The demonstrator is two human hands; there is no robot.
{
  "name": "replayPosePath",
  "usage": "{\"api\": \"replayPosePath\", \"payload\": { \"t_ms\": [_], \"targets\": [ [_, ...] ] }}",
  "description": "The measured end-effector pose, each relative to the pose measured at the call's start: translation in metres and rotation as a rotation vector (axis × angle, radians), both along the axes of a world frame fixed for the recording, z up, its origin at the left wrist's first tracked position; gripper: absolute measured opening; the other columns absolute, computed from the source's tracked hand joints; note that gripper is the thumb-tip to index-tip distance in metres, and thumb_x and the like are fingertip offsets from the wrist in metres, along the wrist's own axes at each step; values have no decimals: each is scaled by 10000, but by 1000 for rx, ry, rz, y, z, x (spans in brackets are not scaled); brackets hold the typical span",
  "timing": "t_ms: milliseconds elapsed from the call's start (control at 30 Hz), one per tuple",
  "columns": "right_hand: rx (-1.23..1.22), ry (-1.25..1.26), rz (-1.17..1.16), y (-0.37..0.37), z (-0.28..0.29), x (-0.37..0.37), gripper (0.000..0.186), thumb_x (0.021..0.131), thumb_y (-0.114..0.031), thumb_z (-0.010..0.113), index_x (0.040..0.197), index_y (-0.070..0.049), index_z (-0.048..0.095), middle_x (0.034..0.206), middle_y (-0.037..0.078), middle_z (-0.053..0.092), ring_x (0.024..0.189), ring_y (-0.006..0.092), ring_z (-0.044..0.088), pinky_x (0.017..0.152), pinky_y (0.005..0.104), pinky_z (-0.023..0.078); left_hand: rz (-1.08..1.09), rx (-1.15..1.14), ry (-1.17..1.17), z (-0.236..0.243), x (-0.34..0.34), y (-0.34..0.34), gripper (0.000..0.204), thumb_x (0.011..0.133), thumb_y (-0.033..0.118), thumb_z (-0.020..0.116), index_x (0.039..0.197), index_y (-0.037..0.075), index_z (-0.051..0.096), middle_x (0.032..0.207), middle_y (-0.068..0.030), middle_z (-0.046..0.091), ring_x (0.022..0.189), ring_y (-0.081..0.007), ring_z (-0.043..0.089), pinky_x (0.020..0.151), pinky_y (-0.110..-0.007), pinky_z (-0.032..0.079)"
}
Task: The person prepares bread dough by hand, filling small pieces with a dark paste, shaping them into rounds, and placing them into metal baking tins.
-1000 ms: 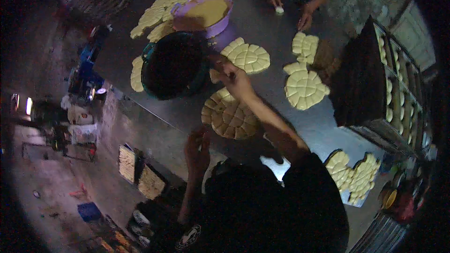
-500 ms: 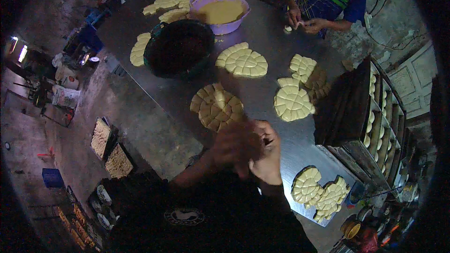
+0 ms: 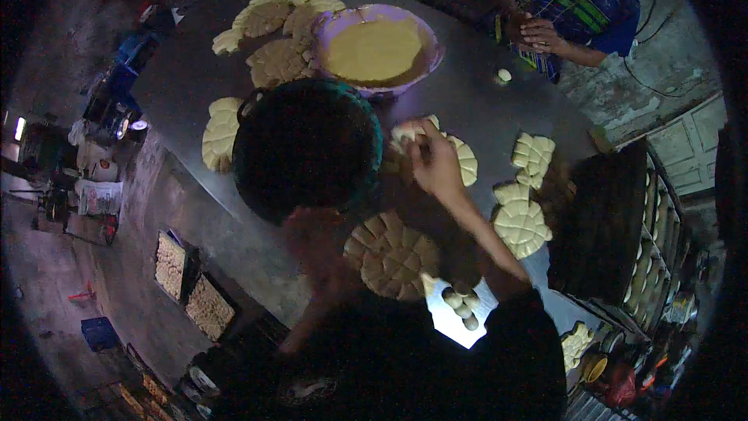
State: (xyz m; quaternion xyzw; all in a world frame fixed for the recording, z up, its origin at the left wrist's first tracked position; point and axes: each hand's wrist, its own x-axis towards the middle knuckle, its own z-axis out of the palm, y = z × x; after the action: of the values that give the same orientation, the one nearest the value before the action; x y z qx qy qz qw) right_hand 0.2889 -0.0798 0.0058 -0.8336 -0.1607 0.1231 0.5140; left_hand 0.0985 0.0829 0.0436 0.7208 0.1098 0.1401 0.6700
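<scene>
My right hand (image 3: pixel 432 160) reaches forward over a scored slab of pale dough (image 3: pixel 466 162). Its fingers are closed around a pale piece of dough (image 3: pixel 405 134) at the slab's left side. My left hand (image 3: pixel 315 245), dark and smeared, is by the near rim of a dark green basin (image 3: pixel 377 129); its fingers cannot be made out, and the basin's inside is too dark to read. Just in front of me lies another scored round of dough (image 3: pixel 392 256), in shadow. Several small dough balls (image 3: pixel 460 304) sit together beside it on the brightly lit metal.
A purple basin (image 3: pixel 374 51) of yellowish contents stands behind the green one. More scored dough (image 3: pixel 522 218) lies right and far left on the metal table (image 3: pixel 273 195). A rack of trays (image 3: pixel 608 226) stands right. Across the table, a co-worker's hands (image 3: pixel 538 35) are together near a dough ball (image 3: pixel 503 76).
My hands, together before me earlier, are now apart: the right has gone forward to the dough slab, the left toward the green basin. Small balls now show on the table. The view has shifted.
</scene>
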Motion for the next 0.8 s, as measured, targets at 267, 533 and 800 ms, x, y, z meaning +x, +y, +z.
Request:
{"api": "replayPosePath", "payload": {
  "t_ms": [267,533,800],
  "targets": [
    [-553,259,189,78,-124,131,435,1030,-348,381,1334,-69,518,1308,205,566,1205,320,551,1034,424,404,299,26,253,-26,7,100,212,921,106,605,1112,15,619,1001,-95,613,937,-168,598,788,-288,491],
    [-514,210,548,12,-15,137,455,1033,-374,371,1360,-86,501,1362,163,534,1256,306,504,1083,427,364,353,-88,333,-44,19,131,235,928,116,594,1141,19,608,1003,-86,604,931,-160,586,806,-286,478],
    [-760,-155,469,96,28,175,506,1039,-432,369,1379,-77,488,1412,162,505,1288,372,477,1054,421,390,325,-123,280,-33,5,136,259,935,127,582,1171,23,596,1004,-76,594,924,-152,574,823,-283,465]
  ]
}}
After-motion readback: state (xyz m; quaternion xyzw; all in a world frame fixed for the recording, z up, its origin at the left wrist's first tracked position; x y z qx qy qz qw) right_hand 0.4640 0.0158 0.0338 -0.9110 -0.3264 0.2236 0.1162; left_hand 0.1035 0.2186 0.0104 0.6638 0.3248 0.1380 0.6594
